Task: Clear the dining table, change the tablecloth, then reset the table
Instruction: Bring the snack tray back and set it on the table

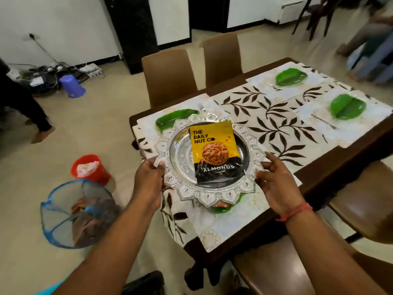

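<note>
A round silver tray (182, 154) with a scalloped rim hangs above the near left corner of the table. On it lies a yellow and black almond packet (214, 150). My left hand (148, 177) grips the tray's left rim and my right hand (274, 179) grips its right rim. The table carries a cream tablecloth (274, 122) with dark leaf prints and pale placemats (225, 222). Green leaf-shaped plates sit at the near left (172, 119), far middle (290, 76) and far right (347, 106). Another green plate (223, 208) is mostly hidden under the tray.
Brown chairs stand behind the table (168, 77) and at its right side (365, 201). On the floor to the left are a red bucket (91, 169), a blue mesh basket (74, 213) and a purple stool (71, 86). People's legs show at far left and top right.
</note>
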